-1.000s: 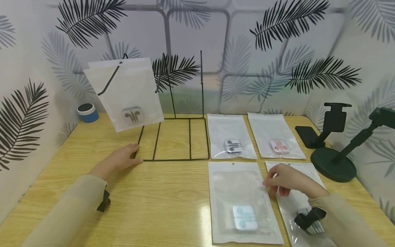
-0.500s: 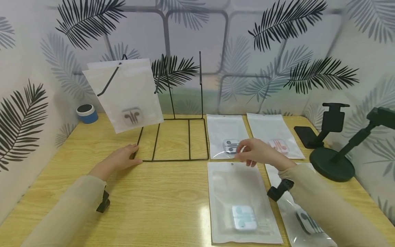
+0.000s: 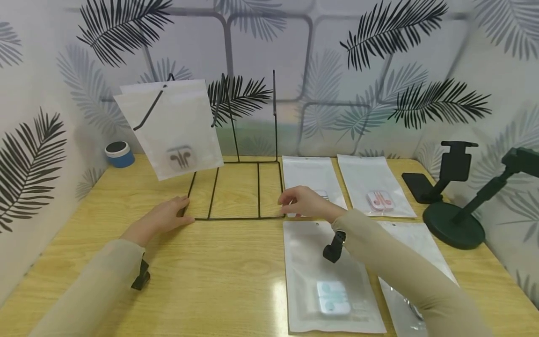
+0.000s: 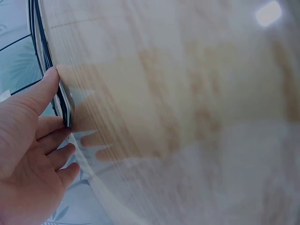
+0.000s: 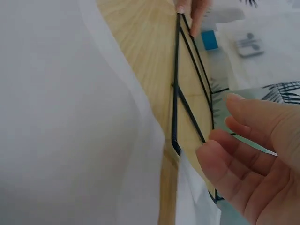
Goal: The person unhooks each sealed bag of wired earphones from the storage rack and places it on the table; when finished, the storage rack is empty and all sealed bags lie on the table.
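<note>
My left hand [image 3: 162, 216] pinches the front left corner of a black wire display rack [image 3: 236, 218] standing on the table; thumb and fingers meet the wire in the left wrist view. My right hand [image 3: 305, 202] hovers by the rack's front right corner, thumb and fingers loosely bent and apart, with nothing between them in the right wrist view. White bags holding earphones in cases hang from the rack's left hook, the front bag [image 3: 172, 121] showing dark earphones [image 3: 181, 158]. The right hand partly hides the back left bag [image 3: 307, 173] on the table.
Other earphone bags lie at right: one at the back [image 3: 366, 173], one in front [image 3: 311, 267], and one [image 3: 421, 238] partly under my right sleeve. A dark stand [image 3: 455, 225] rises at the right edge. A blue and white jar [image 3: 120, 154] sits back left.
My right hand has moved left from over the front bags, past the back left bag, to the rack's front right corner. The left hand has stayed in place.
</note>
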Motion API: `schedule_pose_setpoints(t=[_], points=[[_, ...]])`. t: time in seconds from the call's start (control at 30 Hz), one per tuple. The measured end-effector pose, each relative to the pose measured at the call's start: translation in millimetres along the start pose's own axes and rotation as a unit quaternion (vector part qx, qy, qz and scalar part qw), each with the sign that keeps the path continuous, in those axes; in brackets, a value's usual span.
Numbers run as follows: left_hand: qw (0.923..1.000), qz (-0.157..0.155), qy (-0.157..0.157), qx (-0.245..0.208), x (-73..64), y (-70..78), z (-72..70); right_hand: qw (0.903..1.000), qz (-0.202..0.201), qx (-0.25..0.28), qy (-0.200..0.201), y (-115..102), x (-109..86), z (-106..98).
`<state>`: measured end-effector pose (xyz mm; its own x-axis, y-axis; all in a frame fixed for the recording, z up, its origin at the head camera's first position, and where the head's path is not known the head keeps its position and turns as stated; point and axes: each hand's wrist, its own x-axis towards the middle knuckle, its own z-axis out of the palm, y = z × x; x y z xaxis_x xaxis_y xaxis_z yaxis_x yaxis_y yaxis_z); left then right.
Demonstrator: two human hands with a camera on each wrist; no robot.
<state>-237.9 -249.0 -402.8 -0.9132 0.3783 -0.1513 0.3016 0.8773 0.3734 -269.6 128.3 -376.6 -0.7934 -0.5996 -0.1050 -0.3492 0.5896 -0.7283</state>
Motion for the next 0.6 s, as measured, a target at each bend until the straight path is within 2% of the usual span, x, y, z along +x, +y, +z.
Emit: schedule_pose_setpoints(t=[0.2, 0.37, 0.6], points=[[1.0, 0.001, 0.003, 0.0, -1.0, 0.5, -0.7, 0.9985, -0.002, -0.051, -0.017, -6, 16.3, 18], [1.0, 0.003, 0.005, 0.004, -1.6, -0.4, 0.1, 0.9975, 0.012, -0.064, -0.027, -9, 23.8, 28], [0.9999, 0.002, 0.007, 0.008, -0.4, -1.8, 0.9, 0.9961, 0.023, -0.081, -0.027, -10, 30.2, 32]])
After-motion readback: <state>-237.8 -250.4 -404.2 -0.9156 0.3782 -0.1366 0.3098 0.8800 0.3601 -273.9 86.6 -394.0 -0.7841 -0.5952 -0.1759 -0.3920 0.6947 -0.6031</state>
